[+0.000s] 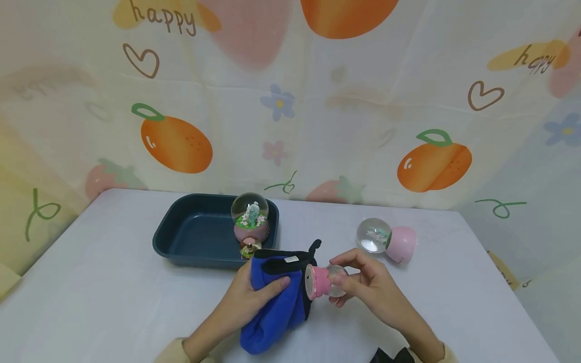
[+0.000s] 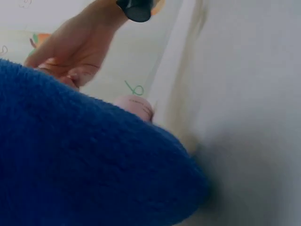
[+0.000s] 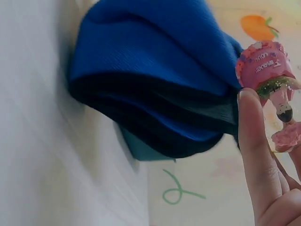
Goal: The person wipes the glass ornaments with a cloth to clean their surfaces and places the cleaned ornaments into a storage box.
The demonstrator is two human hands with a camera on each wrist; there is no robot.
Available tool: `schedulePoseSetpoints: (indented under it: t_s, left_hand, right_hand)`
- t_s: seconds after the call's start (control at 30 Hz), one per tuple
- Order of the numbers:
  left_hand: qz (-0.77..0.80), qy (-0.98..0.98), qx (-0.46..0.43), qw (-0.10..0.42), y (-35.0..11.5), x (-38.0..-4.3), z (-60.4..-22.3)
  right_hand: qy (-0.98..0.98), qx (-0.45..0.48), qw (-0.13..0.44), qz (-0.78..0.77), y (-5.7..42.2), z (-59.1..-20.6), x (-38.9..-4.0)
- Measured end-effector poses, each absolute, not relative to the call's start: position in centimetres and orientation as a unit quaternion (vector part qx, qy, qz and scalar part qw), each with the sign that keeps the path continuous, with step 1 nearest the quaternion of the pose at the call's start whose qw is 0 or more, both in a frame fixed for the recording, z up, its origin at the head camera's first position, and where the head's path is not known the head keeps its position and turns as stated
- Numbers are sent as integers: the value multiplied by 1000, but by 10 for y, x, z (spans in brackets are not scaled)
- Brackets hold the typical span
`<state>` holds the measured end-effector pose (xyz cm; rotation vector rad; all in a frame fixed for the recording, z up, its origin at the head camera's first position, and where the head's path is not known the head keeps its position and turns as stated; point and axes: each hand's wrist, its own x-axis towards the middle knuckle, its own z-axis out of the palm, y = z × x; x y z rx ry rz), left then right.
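We see the left hand (image 1: 249,297) reaching in from the lower left, gripping a bunched, black-edged blue cloth (image 1: 279,315), its thumb laid across the near face and its other fingers hidden behind. Opposite, the right hand (image 1: 369,285) comes up from the lower right with a bent wrist, grasping a small snow globe (image 1: 320,281) by its glass ball between thumb and fingers. We find this globe tipped sideways above the worktop (image 1: 113,282), its pink base pointing at the cloth's black edge; whether they touch we cannot tell. From the right wrist we make out lettering on that base, too unclear to read surely. A white label (image 1: 291,259) on the cloth is too small for us to read. Twice on the backdrop (image 1: 336,101) we read "happy". Beyond the right hand, a pink-based globe (image 1: 401,244) lies on its side; its printed text is illegible to us.
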<state>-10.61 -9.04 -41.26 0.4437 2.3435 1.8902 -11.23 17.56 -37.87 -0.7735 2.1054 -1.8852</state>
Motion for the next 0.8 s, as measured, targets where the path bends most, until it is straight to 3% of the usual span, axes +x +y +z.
schedulePoseSetpoints:
  t_s: [0.3, 0.67, 0.8]
  left_hand:
    - [616, 740, 230, 143, -92, -117, -442]
    - [652, 713, 204, 155, -102, -130, -468]
    - [651, 717, 200, 152, -102, -130, -467]
  right_hand:
    - [717, -241, 84, -649, 179, -380, -115]
    - [733, -217, 66, -642, 172, -383, -114]
    - [752, -225, 22, -619, 167, -381, -111]
